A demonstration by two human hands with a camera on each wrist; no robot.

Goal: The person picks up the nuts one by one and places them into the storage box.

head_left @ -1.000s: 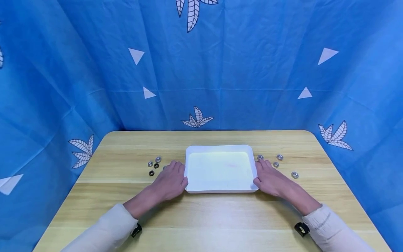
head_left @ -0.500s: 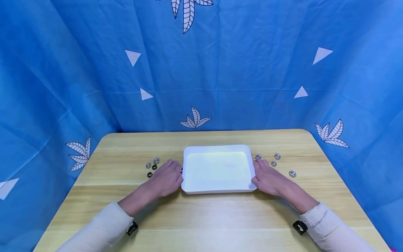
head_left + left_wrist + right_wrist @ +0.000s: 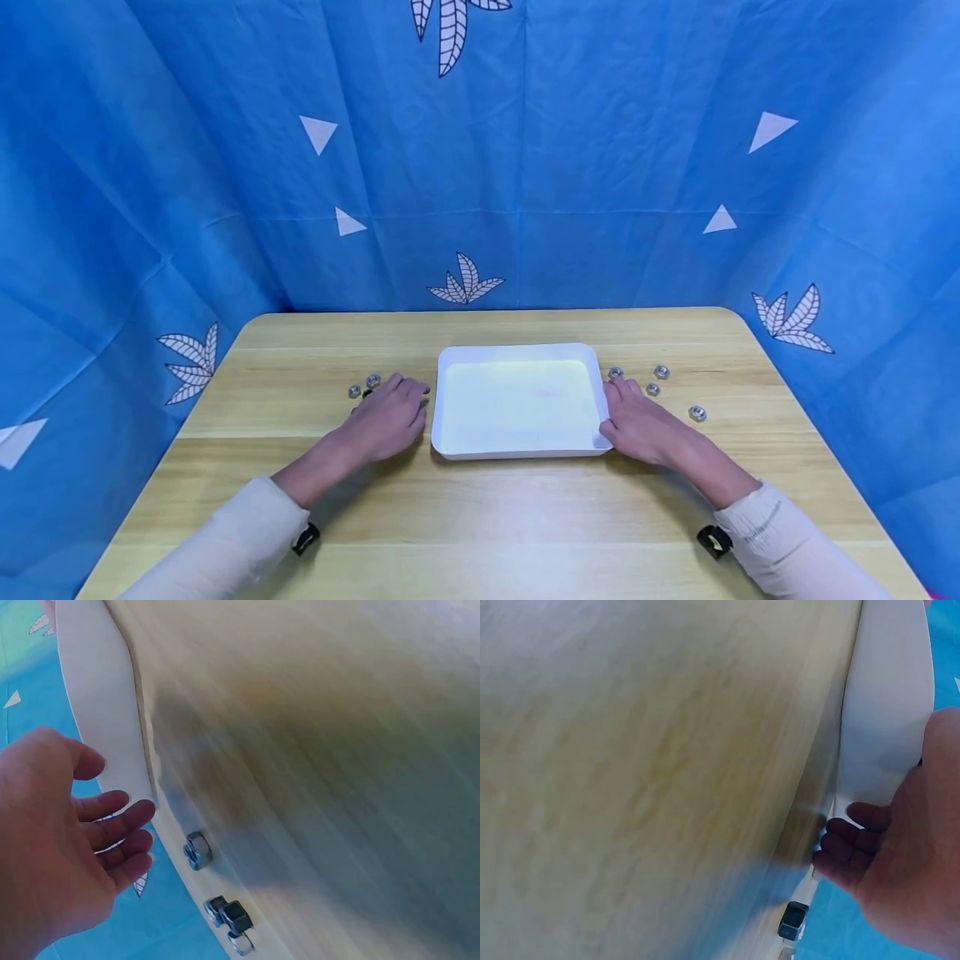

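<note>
A white rectangular tray (image 3: 521, 400) lies on the wooden table. At its right side my right hand (image 3: 639, 423) grips the wall, thumb over the rim and fingers on the outer face; the right wrist view shows the fingers (image 3: 840, 851) bent beside the tray wall (image 3: 881, 697). My left hand (image 3: 384, 418) hovers just off the tray's left side, holding nothing. Its fingers (image 3: 124, 825) are loosely bent in the left wrist view, with a metal nut (image 3: 198, 850) beyond them. Past that hand lie a silver nut (image 3: 373, 380) and a dark nut (image 3: 367, 393), the latter partly hidden.
Another silver nut (image 3: 355, 391) is at the left. Right of the tray are several silver nuts, among them one near the fingers (image 3: 616, 372) and one farther out (image 3: 697, 413). A blue curtain (image 3: 480, 158) hangs behind the table (image 3: 517, 517).
My left hand has let go of the tray's left side and moved a little left, now covering part of the nuts there. The right hand keeps its place at the tray.
</note>
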